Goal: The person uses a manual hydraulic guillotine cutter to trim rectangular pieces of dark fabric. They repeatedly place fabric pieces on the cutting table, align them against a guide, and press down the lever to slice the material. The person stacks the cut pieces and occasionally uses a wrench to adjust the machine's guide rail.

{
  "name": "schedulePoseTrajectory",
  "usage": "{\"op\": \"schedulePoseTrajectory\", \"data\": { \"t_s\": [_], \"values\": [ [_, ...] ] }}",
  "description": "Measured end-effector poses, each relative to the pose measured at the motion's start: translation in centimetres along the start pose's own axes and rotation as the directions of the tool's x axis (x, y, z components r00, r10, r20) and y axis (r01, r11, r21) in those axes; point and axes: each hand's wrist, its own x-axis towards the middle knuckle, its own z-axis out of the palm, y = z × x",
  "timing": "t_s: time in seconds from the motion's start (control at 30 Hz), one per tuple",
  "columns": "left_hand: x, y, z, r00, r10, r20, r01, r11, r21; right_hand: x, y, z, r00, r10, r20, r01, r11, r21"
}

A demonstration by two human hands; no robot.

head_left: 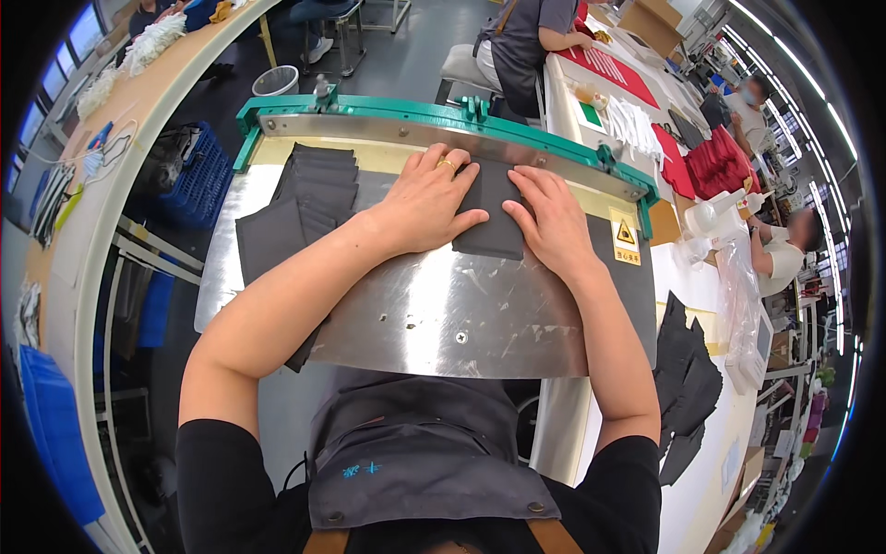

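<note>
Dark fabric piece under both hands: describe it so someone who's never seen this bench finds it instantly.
Start at the steel plate with the green-framed bar along its far edge. The fabric piece lies flat on the plate, butted up to that bar, with the left hand and right hand pressing on either side. The other dark pieces sit fanned in a stack further left, untouched.

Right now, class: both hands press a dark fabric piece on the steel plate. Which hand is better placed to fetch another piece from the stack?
Probably the left hand: the stack of dark pieces lies on its side, while the right hand is farther away.
</note>
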Motion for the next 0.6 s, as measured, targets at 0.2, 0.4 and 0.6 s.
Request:
{"op": "schedulePoseTrajectory", "data": {
  "t_s": [0.2,0.4,0.6],
  "values": [
    [-0.1,0.0,0.0,0.999,0.022,-0.039,-0.023,1.000,-0.017,0.1,0.2,-0.1,0.999,-0.043,-0.031,0.044,0.999,0.015],
    [0.4,0.5,-1.6,0.997,0.078,-0.002,-0.078,0.994,-0.080,0.2,-0.6,-1.8,0.999,-0.023,0.035,0.024,0.999,-0.036],
    [0.4,0.9,-1.5,0.977,0.184,0.109,-0.108,0.865,-0.490,0.2,-1.1,-2.8,0.930,0.294,0.222,-0.366,0.804,0.469]
  ]
}}
